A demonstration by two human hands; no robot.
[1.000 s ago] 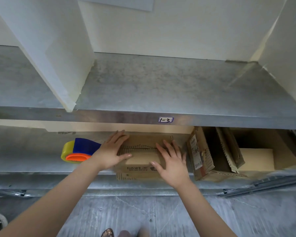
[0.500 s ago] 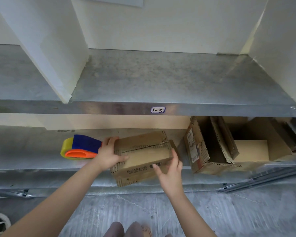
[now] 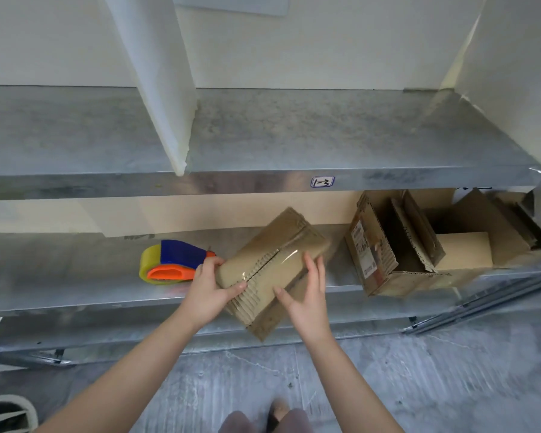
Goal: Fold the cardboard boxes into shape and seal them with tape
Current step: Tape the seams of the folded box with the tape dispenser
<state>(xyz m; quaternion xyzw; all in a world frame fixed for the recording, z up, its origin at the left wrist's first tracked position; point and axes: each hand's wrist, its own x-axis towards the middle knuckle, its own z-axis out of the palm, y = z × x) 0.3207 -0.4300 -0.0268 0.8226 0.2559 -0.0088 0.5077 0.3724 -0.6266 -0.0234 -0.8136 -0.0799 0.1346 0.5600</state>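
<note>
Galvanised steel upper shelf (image 3: 294, 135) carried a white upright divider panel (image 3: 163, 89); small "1-3" label sticker (image 3: 322, 181) sat on its front lip.

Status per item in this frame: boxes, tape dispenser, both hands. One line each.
taped box: flaps closed, clear tape over seam, askew, overhanging lower shelf edge.
open box: on its side on the shelf, flaps open, unsealed.
tape dispenser: lying on the shelf, not held.
left hand: grips the taped box's near end.
right hand: fingers straight, against the taped box's right side.
</note>
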